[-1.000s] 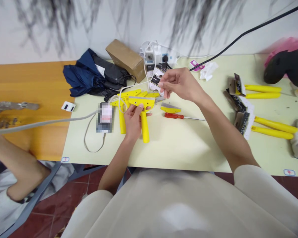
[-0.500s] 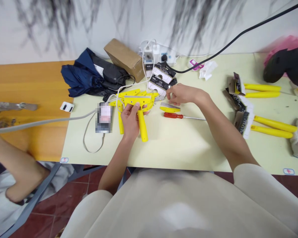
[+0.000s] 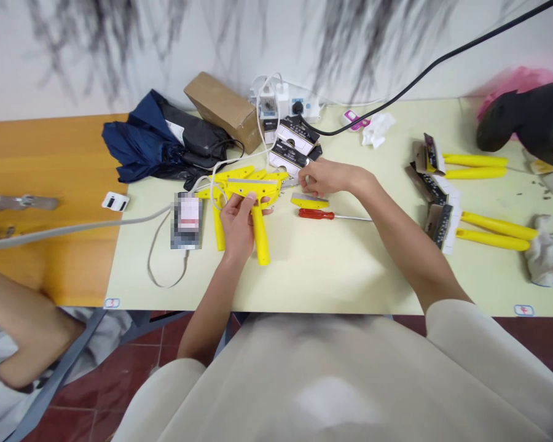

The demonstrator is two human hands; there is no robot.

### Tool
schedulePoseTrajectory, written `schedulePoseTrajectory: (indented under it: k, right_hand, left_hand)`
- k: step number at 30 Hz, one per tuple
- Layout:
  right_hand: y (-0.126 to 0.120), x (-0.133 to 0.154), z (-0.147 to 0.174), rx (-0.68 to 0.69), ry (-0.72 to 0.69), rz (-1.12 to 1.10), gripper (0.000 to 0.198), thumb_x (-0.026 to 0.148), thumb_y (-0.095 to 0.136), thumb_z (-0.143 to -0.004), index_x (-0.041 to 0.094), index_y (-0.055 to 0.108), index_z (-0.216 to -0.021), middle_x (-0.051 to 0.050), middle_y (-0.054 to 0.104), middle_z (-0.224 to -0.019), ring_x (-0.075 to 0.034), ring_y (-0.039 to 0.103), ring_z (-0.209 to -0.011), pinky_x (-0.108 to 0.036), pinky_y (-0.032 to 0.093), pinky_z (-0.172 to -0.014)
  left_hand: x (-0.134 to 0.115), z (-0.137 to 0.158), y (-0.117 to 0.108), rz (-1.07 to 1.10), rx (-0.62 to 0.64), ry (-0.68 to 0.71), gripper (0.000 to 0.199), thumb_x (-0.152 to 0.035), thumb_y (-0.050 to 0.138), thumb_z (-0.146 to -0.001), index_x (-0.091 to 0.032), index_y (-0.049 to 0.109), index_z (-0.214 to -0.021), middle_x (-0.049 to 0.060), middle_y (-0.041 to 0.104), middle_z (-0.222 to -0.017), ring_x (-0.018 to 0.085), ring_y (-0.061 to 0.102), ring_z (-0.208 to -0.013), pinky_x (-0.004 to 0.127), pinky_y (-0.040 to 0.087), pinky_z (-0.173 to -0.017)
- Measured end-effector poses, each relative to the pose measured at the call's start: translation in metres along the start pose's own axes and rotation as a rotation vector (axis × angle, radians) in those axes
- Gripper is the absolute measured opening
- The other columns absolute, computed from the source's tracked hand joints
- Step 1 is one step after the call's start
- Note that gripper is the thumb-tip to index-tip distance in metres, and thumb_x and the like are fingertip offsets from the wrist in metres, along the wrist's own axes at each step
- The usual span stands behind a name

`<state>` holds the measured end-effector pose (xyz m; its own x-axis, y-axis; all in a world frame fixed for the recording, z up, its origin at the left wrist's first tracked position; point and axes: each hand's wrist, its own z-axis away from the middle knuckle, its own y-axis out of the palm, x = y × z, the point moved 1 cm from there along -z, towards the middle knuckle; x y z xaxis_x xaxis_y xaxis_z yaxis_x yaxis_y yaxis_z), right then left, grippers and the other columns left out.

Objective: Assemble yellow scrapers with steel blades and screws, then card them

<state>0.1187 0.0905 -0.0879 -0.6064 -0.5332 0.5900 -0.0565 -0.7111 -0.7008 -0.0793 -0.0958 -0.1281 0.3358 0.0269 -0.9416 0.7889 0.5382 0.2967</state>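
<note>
My left hand (image 3: 239, 224) is closed round a yellow tool part with a straight handle (image 3: 261, 239) pointing toward me and a grey metal strip along its top. Behind it lie more yellow tool parts (image 3: 239, 174), partly covered by the held one. My right hand (image 3: 320, 176) is at the pile's right end, its fingers curled down by small metal pieces (image 3: 289, 182); what the fingertips hold is too small to make out. Just below that hand rest a loose yellow-and-grey jaw piece (image 3: 309, 201) and a red-handled screwdriver (image 3: 317, 213).
Black-and-white boxes (image 3: 291, 152), a power strip (image 3: 304, 109), a cardboard box (image 3: 223, 107) and a dark blue umbrella (image 3: 141, 138) line the back. Yellow-handled tools (image 3: 498, 230) in boxes lie right. A phone (image 3: 187, 221) with a cable lies left, and another person's arm (image 3: 23, 319) shows beyond.
The whole view has shifted slightly, so most things appear a little further left. My left hand keeps its hold; my right hand stays by the small metal pieces.
</note>
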Motion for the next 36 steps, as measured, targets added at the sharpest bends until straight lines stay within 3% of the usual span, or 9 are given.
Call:
schedulePoseTrajectory:
  k: [3, 6, 10, 13, 18, 25, 32, 36]
  right_hand:
    - [-0.007, 0.000, 0.004, -0.025, 0.066, 0.039, 0.019, 0.005, 0.076, -0.090, 0.021, 0.073, -0.080, -0.004, 0.072, -0.069, -0.024, 0.067, -0.065, -0.038, 0.049, -0.069]
    - [-0.028, -0.002, 0.024, -0.102, 0.130, 0.013, 0.017, 0.004, 0.074, -0.095, 0.019, 0.075, -0.088, -0.006, 0.077, -0.078, -0.023, 0.069, -0.067, -0.038, 0.049, -0.070]
    - [-0.063, 0.007, 0.072, -0.265, 0.069, 0.050, 0.014, 0.012, 0.068, -0.107, 0.017, 0.078, -0.099, -0.004, 0.078, -0.085, -0.016, 0.065, -0.074, -0.035, 0.043, -0.073]
    - [-0.072, 0.024, 0.100, -0.334, 0.069, -0.078, 0.016, 0.023, 0.070, -0.111, 0.017, 0.080, -0.100, -0.002, 0.077, -0.082, -0.014, 0.062, -0.075, -0.036, 0.041, -0.073]
    - [-0.041, 0.046, 0.109, -0.319, -0.036, -0.102, 0.009, 0.017, 0.069, -0.109, 0.020, 0.076, -0.105, -0.001, 0.075, -0.081, -0.016, 0.060, -0.069, -0.034, 0.043, -0.074]
    - [0.023, 0.037, 0.101, -0.244, -0.095, -0.036, 0.018, 0.023, 0.055, -0.113, 0.016, 0.071, -0.116, -0.005, 0.074, -0.084, -0.021, 0.062, -0.072, -0.032, 0.040, -0.074]
    - [0.046, 0.040, 0.104, -0.146, -0.125, -0.063, 0.017, 0.023, 0.056, -0.114, 0.015, 0.071, -0.110, -0.004, 0.075, -0.084, -0.019, 0.060, -0.070, -0.030, 0.041, -0.076]
    - [0.053, 0.040, 0.102, -0.158, -0.092, -0.049, 0.015, 0.023, 0.058, -0.114, 0.015, 0.070, -0.111, -0.004, 0.075, -0.079, -0.020, 0.060, -0.069, -0.031, 0.041, -0.074]
  left_hand:
    - [0.000, 0.000, 0.001, 0.011, 0.004, 0.004, 0.033, -0.046, 0.092, -0.088, -0.022, 0.074, -0.102, 0.003, 0.077, -0.106, 0.021, 0.085, -0.097, 0.026, 0.073, -0.077]
    - [0.000, 0.001, 0.002, 0.010, 0.009, 0.003, 0.032, -0.044, 0.091, -0.089, -0.021, 0.074, -0.102, 0.004, 0.078, -0.110, 0.019, 0.085, -0.095, 0.027, 0.073, -0.076]
    - [0.000, 0.004, 0.004, -0.016, 0.036, -0.009, 0.034, -0.046, 0.092, -0.089, -0.022, 0.074, -0.104, 0.003, 0.078, -0.107, 0.023, 0.086, -0.097, 0.030, 0.074, -0.075]
    - [0.002, 0.007, 0.007, -0.022, 0.063, -0.018, 0.035, -0.047, 0.093, -0.088, -0.022, 0.074, -0.105, 0.003, 0.079, -0.106, 0.024, 0.087, -0.098, 0.031, 0.074, -0.075]
    - [0.012, 0.020, 0.017, -0.018, 0.186, -0.071, 0.036, -0.050, 0.091, -0.091, -0.023, 0.075, -0.108, 0.006, 0.083, -0.113, 0.026, 0.087, -0.105, 0.035, 0.075, -0.083]
    - [0.043, 0.044, 0.032, 0.014, 0.393, -0.207, 0.045, -0.051, 0.089, -0.093, -0.023, 0.073, -0.124, 0.011, 0.083, -0.126, 0.028, 0.087, -0.106, 0.037, 0.076, -0.080]
    - [0.060, 0.052, 0.035, 0.010, 0.451, -0.190, 0.045, -0.051, 0.087, -0.094, -0.022, 0.073, -0.126, 0.011, 0.083, -0.123, 0.026, 0.086, -0.106, 0.034, 0.075, -0.076]
    - [0.062, 0.050, 0.034, 0.004, 0.447, -0.166, 0.046, -0.052, 0.086, -0.095, -0.022, 0.073, -0.127, 0.011, 0.083, -0.121, 0.025, 0.085, -0.105, 0.034, 0.075, -0.075]
